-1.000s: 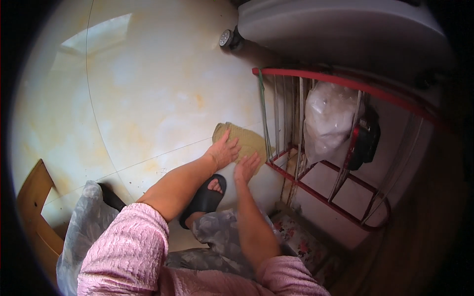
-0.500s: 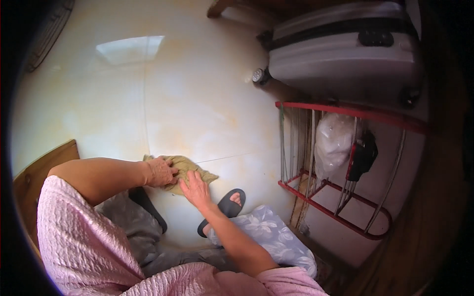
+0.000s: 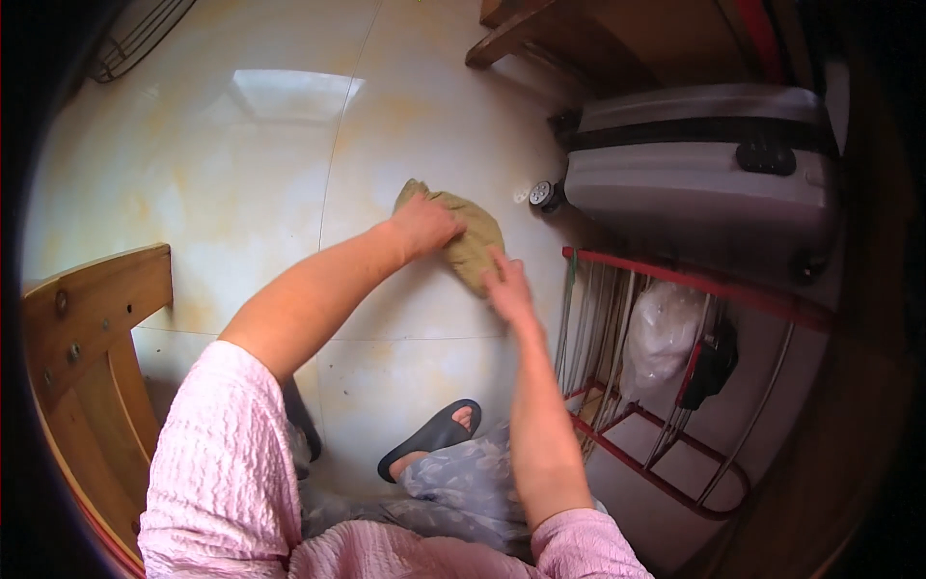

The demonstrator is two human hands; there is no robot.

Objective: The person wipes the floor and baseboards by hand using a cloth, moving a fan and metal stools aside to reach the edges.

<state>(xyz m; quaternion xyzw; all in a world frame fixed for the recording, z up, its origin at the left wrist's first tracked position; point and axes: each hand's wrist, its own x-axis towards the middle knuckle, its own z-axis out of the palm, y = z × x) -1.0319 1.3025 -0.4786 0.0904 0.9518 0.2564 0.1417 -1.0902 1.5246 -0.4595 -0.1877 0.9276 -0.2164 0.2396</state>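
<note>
A mustard-brown cloth (image 3: pixel 478 239) is stretched between my two hands, over the pale tiled floor (image 3: pixel 260 193). My left hand (image 3: pixel 427 227) is closed on its left side, with the fingers curled into the fabric. At the near right edge of the cloth, my right hand (image 3: pixel 509 287) grips it, slightly blurred. Whether the cloth touches the floor or hangs just above it, I cannot tell.
A grey suitcase (image 3: pixel 694 183) lies at the right, beyond a red metal rack (image 3: pixel 666 270) holding a clear plastic bag (image 3: pixel 661 333). Wooden furniture (image 3: pixel 106 299) stands at the left. My foot in a dark slipper (image 3: pixel 429 439) is below. A few specks dot the floor.
Both hands have moved forward and to the right, carrying the cloth away from my feet. The right hand, earlier spread flat on the cloth, now grips its edge. The view has shifted too.
</note>
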